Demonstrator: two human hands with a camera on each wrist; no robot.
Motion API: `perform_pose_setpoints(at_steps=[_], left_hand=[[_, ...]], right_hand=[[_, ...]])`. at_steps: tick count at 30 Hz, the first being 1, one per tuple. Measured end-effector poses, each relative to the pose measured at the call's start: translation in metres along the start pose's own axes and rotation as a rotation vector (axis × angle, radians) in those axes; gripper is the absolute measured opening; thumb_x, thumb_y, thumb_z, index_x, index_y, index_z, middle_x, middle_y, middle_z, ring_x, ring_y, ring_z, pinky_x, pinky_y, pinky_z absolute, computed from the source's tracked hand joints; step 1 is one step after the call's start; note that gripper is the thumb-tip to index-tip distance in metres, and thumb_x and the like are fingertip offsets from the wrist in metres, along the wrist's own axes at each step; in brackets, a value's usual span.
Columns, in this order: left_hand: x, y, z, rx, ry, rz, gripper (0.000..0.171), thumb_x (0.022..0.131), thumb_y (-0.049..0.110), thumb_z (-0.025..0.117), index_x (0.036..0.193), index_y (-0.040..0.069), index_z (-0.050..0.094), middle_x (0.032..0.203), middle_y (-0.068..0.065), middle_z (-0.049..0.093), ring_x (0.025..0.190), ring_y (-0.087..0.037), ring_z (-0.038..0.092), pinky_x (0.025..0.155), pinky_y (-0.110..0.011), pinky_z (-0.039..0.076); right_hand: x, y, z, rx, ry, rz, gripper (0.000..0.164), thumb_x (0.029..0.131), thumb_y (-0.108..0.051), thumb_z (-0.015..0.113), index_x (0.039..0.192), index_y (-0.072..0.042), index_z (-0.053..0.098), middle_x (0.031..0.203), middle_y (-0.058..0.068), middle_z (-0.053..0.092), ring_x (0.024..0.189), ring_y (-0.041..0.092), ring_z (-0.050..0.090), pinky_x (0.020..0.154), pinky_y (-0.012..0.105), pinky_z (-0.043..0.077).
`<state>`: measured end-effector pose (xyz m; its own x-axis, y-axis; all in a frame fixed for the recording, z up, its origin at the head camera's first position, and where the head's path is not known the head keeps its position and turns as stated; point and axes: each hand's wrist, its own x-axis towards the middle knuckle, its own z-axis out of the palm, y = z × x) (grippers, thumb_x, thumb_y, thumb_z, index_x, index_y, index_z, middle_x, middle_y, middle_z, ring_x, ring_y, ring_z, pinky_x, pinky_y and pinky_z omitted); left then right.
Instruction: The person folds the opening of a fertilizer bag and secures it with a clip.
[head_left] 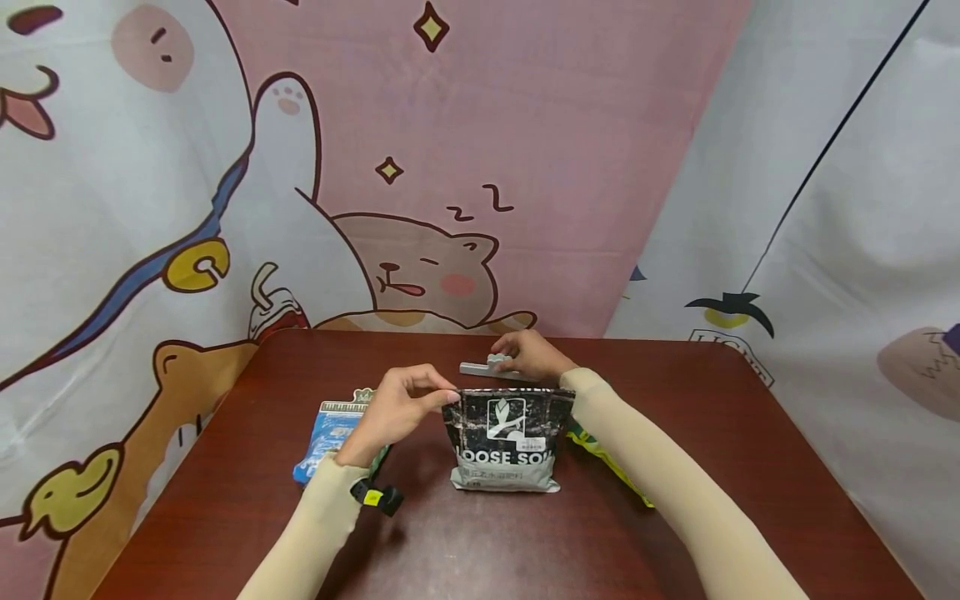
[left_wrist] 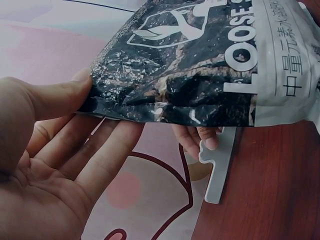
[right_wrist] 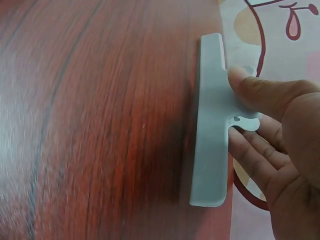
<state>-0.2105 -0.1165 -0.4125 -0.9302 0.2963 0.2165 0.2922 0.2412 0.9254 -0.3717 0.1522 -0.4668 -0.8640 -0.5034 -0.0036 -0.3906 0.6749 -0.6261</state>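
A black and grey bag of soil (head_left: 504, 437), printed "LOOSE SO…", stands upright in the middle of the table. My left hand (head_left: 397, 408) pinches its top left corner between thumb and fingers, seen closely on the black film (left_wrist: 165, 80) in the left wrist view. Behind the bag, my right hand (head_left: 532, 354) holds a grey bag clip (head_left: 480, 368) by its handle. In the right wrist view the clip's long flat bar (right_wrist: 210, 160) lies close over the table near its far edge, thumb on one side of the handle and fingers on the other.
To the left lies a blue package (head_left: 326, 437) with a clip along its top, partly behind my left arm. A yellow-green package (head_left: 611, 458) shows beside the bag, partly covered by my right forearm. The brown table (head_left: 465, 550) ends at a cartoon-printed cloth backdrop (head_left: 562, 167).
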Motion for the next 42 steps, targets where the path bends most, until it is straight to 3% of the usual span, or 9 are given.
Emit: perform_pose_setpoints(at_steps=[4,10,19,30,42], left_hand=[[0.0,-0.001,0.0,-0.002,-0.001,-0.002,0.008,0.092,0.024,0.078,0.093,0.017,0.08,0.096,-0.005,0.078,0.085,-0.023,0.074,0.076,-0.037,0.063],[0.0,-0.001,-0.001,-0.009,-0.002,-0.008,0.009,0.092,0.025,0.079,0.094,0.016,0.08,0.097,-0.006,0.079,0.085,-0.023,0.074,0.077,-0.04,0.063],[0.0,-0.001,-0.001,0.004,0.003,-0.007,0.008,0.092,0.026,0.078,0.094,0.018,0.08,0.095,-0.004,0.078,0.083,-0.023,0.073,0.073,-0.034,0.061],[-0.001,0.0,-0.001,0.001,0.003,-0.009,0.008,0.092,0.025,0.078,0.094,0.018,0.08,0.096,-0.005,0.078,0.083,-0.024,0.073,0.074,-0.034,0.061],[-0.001,0.001,-0.002,-0.013,0.0,-0.023,0.008,0.091,0.025,0.079,0.094,0.017,0.08,0.098,-0.005,0.079,0.085,-0.023,0.074,0.075,-0.035,0.062]], right_hand=[[0.0,-0.001,0.001,0.018,0.002,0.022,0.027,0.088,-0.031,0.083,0.112,-0.02,0.078,0.109,-0.004,0.077,0.096,0.013,0.07,0.088,0.037,0.058],[-0.001,-0.007,-0.004,0.012,0.059,-0.036,0.022,0.087,-0.03,0.083,0.105,-0.017,0.081,0.103,-0.002,0.078,0.085,0.012,0.07,0.077,0.031,0.058],[-0.01,-0.014,-0.014,-0.016,0.098,-0.061,0.019,0.086,-0.023,0.085,0.102,-0.015,0.081,0.094,-0.001,0.079,0.074,0.01,0.066,0.07,0.028,0.054],[-0.022,-0.019,-0.025,0.045,0.134,-0.001,0.013,0.085,-0.023,0.085,0.097,-0.02,0.082,0.091,-0.003,0.079,0.076,0.014,0.068,0.069,0.031,0.054],[-0.038,-0.027,-0.036,0.063,0.238,0.057,0.007,0.085,-0.022,0.086,0.09,-0.018,0.083,0.088,0.001,0.078,0.075,0.016,0.065,0.065,0.03,0.054]])
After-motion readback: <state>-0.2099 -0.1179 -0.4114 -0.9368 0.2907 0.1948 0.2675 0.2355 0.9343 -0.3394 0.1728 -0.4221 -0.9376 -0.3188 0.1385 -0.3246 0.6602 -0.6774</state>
